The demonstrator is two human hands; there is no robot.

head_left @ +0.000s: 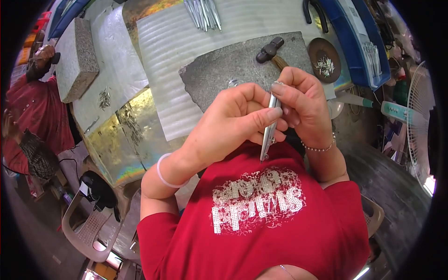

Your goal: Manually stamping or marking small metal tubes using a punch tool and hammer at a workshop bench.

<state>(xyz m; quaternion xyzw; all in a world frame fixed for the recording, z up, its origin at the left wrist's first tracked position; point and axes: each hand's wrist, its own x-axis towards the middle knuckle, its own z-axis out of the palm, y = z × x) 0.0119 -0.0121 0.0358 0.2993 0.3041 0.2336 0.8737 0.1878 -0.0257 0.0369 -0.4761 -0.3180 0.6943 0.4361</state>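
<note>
Above my lap I hold a slim silver pointed metal tool (pixel 269 134), tilted, its narrow tip toward my red shirt. My left hand (pixel 235 112) is closed round its middle, the thumb lying along it. At the upper end, my right hand (pixel 305 95) pinches with thumb and forefinger. Whether a small part sits in that pinch is too hidden to tell. Just beyond my hands, a hammer (pixel 269 50) with a dark head lies on a grey stone slab (pixel 219 65). To its right a round brown dish (pixel 316 46) holds many small silver pins (pixel 325 66).
Several similar silver tools (pixel 203 14) lie on white foam sheeting (pixel 163 56) at the far side. A blue bin (pixel 359 42) stands far right, near a fan (pixel 420 112). At left are a granite block (pixel 77 58), a small pin pile (pixel 104 98) and another person's hand (pixel 45 52).
</note>
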